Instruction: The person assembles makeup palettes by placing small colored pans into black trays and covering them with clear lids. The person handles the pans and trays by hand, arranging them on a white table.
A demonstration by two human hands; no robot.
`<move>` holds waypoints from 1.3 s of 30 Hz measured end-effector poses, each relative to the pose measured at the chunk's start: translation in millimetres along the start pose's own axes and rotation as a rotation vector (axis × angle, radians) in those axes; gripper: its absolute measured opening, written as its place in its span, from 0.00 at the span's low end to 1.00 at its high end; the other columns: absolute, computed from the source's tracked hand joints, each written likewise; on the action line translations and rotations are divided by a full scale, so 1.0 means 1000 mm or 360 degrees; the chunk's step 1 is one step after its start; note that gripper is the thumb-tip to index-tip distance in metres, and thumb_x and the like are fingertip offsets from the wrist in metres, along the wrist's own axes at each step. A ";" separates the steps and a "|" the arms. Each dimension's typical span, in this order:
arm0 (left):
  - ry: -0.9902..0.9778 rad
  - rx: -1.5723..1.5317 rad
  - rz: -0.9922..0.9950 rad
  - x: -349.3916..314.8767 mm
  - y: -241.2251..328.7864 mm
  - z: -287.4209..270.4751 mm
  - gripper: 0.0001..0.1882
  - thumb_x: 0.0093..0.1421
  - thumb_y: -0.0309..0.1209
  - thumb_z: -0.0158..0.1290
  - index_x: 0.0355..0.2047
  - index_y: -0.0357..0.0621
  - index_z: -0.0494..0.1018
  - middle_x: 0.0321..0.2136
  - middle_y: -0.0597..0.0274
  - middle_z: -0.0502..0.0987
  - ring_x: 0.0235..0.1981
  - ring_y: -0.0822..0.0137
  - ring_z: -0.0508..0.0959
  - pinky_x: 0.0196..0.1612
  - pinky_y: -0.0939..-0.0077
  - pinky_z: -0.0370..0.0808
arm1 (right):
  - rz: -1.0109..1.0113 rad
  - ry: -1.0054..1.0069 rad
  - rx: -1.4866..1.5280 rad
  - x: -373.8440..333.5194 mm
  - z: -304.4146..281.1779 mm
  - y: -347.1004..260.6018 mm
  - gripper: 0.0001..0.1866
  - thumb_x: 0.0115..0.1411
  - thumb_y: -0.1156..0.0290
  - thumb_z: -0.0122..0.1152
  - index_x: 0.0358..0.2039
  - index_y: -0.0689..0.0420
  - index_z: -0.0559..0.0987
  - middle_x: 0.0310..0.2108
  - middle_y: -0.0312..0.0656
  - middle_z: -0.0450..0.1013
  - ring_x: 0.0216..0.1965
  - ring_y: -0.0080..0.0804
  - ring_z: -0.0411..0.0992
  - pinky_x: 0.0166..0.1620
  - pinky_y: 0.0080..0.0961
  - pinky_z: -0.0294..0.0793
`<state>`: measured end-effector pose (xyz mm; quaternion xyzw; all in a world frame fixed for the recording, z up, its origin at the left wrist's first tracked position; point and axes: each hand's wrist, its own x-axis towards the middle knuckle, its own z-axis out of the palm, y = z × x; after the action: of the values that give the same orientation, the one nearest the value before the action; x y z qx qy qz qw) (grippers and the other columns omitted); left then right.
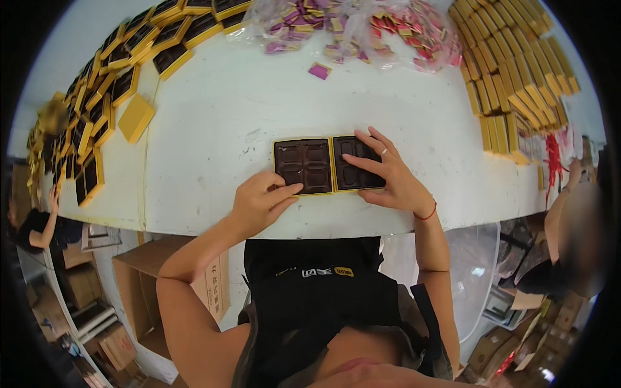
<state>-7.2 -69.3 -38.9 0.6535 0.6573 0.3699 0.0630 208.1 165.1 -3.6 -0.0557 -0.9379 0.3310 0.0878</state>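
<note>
Side by side on the white table lie two joined or touching square yellow-edged boxes, each with a dark brown moulded tray inside: a left box and a right box. My left hand is closed at the near left corner of the left box, its index finger on the tray and its thumb by the near edge. Across the right box spreads my right hand, thumb along the near edge, index finger on the tray, other fingers over the far edge. Fingers partly cover both trays.
Similar tray-filled boxes pile up at the left, beside a closed yellow box. Plastic bags of purple packets and red packets lie at the back. Yellow boxes stack up at right. People sit at both sides.
</note>
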 end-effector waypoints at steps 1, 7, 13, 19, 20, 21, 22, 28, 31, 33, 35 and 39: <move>-0.0035 -0.0042 0.0001 0.002 0.003 0.002 0.19 0.47 0.25 0.67 0.42 0.51 0.81 0.30 0.65 0.73 0.28 0.67 0.74 0.29 0.75 0.73 | 0.0019 0.0034 -0.0008 -0.005 0.001 0.001 0.39 0.42 0.66 0.71 0.59 0.42 0.73 0.69 0.48 0.51 0.70 0.57 0.44 0.69 0.46 0.49; 0.0603 0.0246 0.0015 0.014 -0.044 -0.059 0.19 0.50 0.25 0.64 0.44 0.44 0.79 0.39 0.58 0.77 0.36 0.61 0.79 0.37 0.73 0.76 | 0.0221 0.0598 0.0044 -0.030 0.008 -0.012 0.44 0.44 0.54 0.73 0.62 0.52 0.69 0.69 0.49 0.52 0.71 0.55 0.43 0.69 0.47 0.44; 0.0836 0.1404 -0.0837 -0.030 -0.257 -0.203 0.35 0.58 0.51 0.58 0.59 0.44 0.67 0.62 0.46 0.62 0.63 0.45 0.61 0.62 0.56 0.62 | 0.0061 0.0499 0.0082 -0.017 0.005 -0.019 0.40 0.46 0.57 0.67 0.61 0.53 0.70 0.69 0.49 0.52 0.72 0.51 0.41 0.70 0.47 0.41; 0.0458 0.1156 -0.1197 -0.022 -0.223 -0.182 0.39 0.55 0.57 0.59 0.61 0.48 0.67 0.64 0.49 0.60 0.66 0.47 0.55 0.64 0.57 0.60 | 0.0171 0.0158 -0.0406 -0.022 -0.006 -0.013 0.40 0.42 0.61 0.72 0.59 0.50 0.72 0.65 0.46 0.59 0.65 0.49 0.54 0.65 0.43 0.50; 0.0408 0.1221 -0.1095 -0.024 -0.195 -0.174 0.38 0.54 0.56 0.59 0.59 0.48 0.68 0.62 0.49 0.65 0.64 0.49 0.60 0.62 0.58 0.63 | 0.0296 0.0342 -0.0590 -0.026 -0.006 -0.020 0.41 0.41 0.55 0.75 0.57 0.52 0.73 0.61 0.47 0.62 0.59 0.46 0.61 0.60 0.42 0.55; 0.0360 0.1284 -0.0988 -0.025 -0.173 -0.167 0.37 0.54 0.55 0.60 0.58 0.48 0.70 0.59 0.49 0.69 0.62 0.50 0.65 0.61 0.59 0.65 | 0.0506 0.0488 -0.0757 -0.034 0.000 -0.016 0.45 0.38 0.46 0.76 0.57 0.53 0.74 0.59 0.48 0.63 0.56 0.46 0.62 0.59 0.42 0.56; 0.0415 0.1182 -0.0985 -0.029 -0.158 -0.164 0.34 0.55 0.54 0.60 0.56 0.46 0.71 0.53 0.52 0.73 0.55 0.54 0.70 0.56 0.61 0.69 | 0.0652 0.0434 -0.0710 -0.040 -0.002 -0.018 0.47 0.37 0.44 0.76 0.57 0.54 0.73 0.58 0.49 0.64 0.56 0.46 0.62 0.58 0.42 0.56; 0.0784 0.0074 -0.1316 -0.031 -0.132 -0.196 0.18 0.65 0.46 0.53 0.40 0.43 0.75 0.25 0.68 0.76 0.19 0.77 0.73 0.18 0.75 0.70 | 0.0347 0.0451 -0.0769 -0.050 -0.009 -0.027 0.54 0.32 0.43 0.77 0.61 0.52 0.69 0.64 0.48 0.58 0.63 0.51 0.55 0.64 0.46 0.52; 0.0807 -0.0461 -0.1471 -0.039 -0.138 -0.170 0.18 0.66 0.46 0.51 0.42 0.45 0.74 0.25 0.68 0.76 0.19 0.76 0.74 0.17 0.78 0.70 | 0.0222 0.0202 -0.0436 -0.042 -0.015 -0.016 0.55 0.32 0.48 0.79 0.63 0.51 0.68 0.68 0.46 0.54 0.67 0.53 0.50 0.67 0.46 0.49; 0.0538 -0.0627 -0.1603 -0.043 -0.126 -0.142 0.21 0.65 0.48 0.51 0.46 0.43 0.72 0.27 0.64 0.77 0.21 0.73 0.76 0.19 0.78 0.72 | 0.0232 0.0103 -0.0330 -0.043 -0.018 -0.010 0.55 0.31 0.51 0.80 0.63 0.49 0.67 0.68 0.45 0.54 0.68 0.53 0.49 0.67 0.46 0.50; 0.0083 -0.0083 -0.1632 -0.048 -0.119 -0.140 0.23 0.61 0.47 0.57 0.48 0.43 0.72 0.31 0.60 0.77 0.28 0.70 0.78 0.27 0.76 0.76 | 0.0236 0.0092 -0.0392 -0.045 -0.019 -0.009 0.54 0.31 0.53 0.80 0.62 0.49 0.68 0.66 0.46 0.57 0.67 0.53 0.50 0.67 0.45 0.52; 0.0176 0.0259 -0.0938 -0.049 -0.072 -0.121 0.37 0.50 0.44 0.67 0.56 0.40 0.67 0.47 0.50 0.73 0.51 0.59 0.73 0.53 0.68 0.71 | 0.0271 0.0191 -0.0449 -0.034 -0.022 -0.015 0.53 0.31 0.53 0.81 0.61 0.49 0.70 0.60 0.46 0.61 0.65 0.52 0.52 0.65 0.47 0.55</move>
<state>-127.9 -153.1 -12.7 0.4167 0.8484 0.3168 0.0793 245.2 160.7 18.2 -0.1663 -0.9600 0.1984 0.1067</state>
